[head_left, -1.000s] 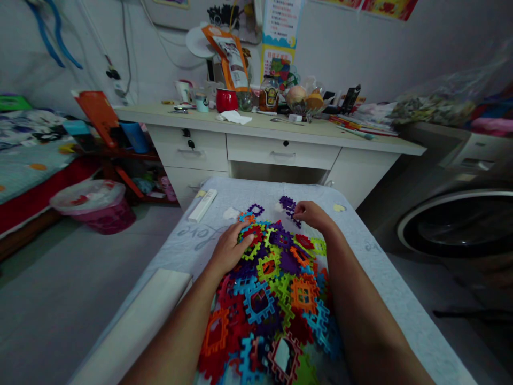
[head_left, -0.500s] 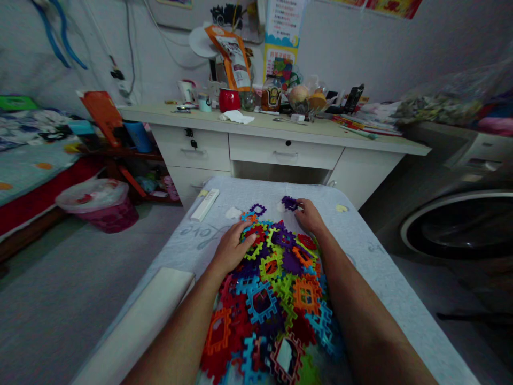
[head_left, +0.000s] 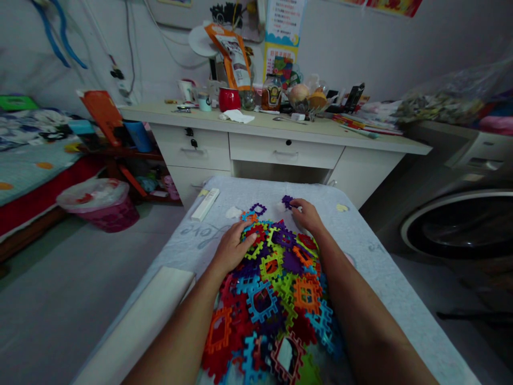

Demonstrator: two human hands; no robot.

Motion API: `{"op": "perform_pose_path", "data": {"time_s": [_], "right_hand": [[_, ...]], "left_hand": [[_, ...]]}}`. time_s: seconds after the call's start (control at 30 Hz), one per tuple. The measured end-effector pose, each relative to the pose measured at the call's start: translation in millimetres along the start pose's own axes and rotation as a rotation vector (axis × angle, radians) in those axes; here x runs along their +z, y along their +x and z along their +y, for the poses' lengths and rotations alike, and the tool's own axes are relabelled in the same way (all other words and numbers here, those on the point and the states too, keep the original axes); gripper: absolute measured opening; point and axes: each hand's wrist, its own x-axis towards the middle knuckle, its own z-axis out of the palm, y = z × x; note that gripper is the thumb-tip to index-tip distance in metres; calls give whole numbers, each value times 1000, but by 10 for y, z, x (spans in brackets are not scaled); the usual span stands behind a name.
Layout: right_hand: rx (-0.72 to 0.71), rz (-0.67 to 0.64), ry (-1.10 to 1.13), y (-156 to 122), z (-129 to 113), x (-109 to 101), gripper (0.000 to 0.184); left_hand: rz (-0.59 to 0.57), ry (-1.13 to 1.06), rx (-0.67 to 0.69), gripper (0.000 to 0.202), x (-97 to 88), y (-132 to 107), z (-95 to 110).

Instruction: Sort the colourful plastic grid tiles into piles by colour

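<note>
A heap of colourful plastic interlocking tiles (head_left: 262, 302) with toothed edges lies between my forearms, in red, blue, green, orange and purple. My left hand (head_left: 233, 247) rests on the heap's left far edge, thumb spread away from the fingers, beside a red tile (head_left: 255, 234). Past the heap's far right, my right hand (head_left: 308, 215) has its fingertips closed at the edge of a small purple tile (head_left: 287, 201); the fingers partly cover it. Another purple tile (head_left: 258, 209) lies flat to the left, next to an orange tile (head_left: 249, 216).
The tiles lie on a cloth-covered table (head_left: 188, 246). A white strip-shaped box (head_left: 205, 205) sits at its far left, and a larger white box (head_left: 140, 321) near my left forearm. Beyond stands a cluttered desk (head_left: 260, 125); a washing machine (head_left: 460, 198) is at right, a pink bin (head_left: 100, 206) at left.
My right hand has shifted slightly to the left, and the purple tile at its fingertips has moved and turned a little with it. My left hand stays in place.
</note>
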Motion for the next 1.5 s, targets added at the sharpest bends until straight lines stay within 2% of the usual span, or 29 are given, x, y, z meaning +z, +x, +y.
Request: {"op": "perform_pose_path", "data": {"time_s": [0.23,0.4,0.63,0.73,0.83,0.9,1.0,1.17,1.3,1.5], "right_hand": [[-145,-219,209,-33,-310,209,25],[-196,-330,264,-22,-456,253,26],[-270,-506,87,90,-634,248,20],[-258,-431,-41,159,-699,290,22],[-275,-377,-154,216,-731,350,39],[-283,-412,-233,244,-736,385,46],[-262,-479,-314,277,-726,420,40],[-196,-429,-242,306,-671,452,21],[-201,-368,-165,272,-607,463,14],[-40,-125,-44,211,-434,385,18]], "left_hand": [[2,-14,-4,41,-7,9,14],[-13,-31,-12,43,-9,5,16],[-25,-77,-49,45,-41,-10,6],[-41,-83,-74,46,-68,-15,22],[-40,-91,-79,44,-92,-20,51],[-33,-94,-82,44,-101,-23,67],[-17,-91,-96,43,-103,-25,77],[-18,-92,-112,44,-95,-25,70],[-4,-85,-110,42,-82,-24,58],[-1,-58,-96,41,-60,-16,44]]}}
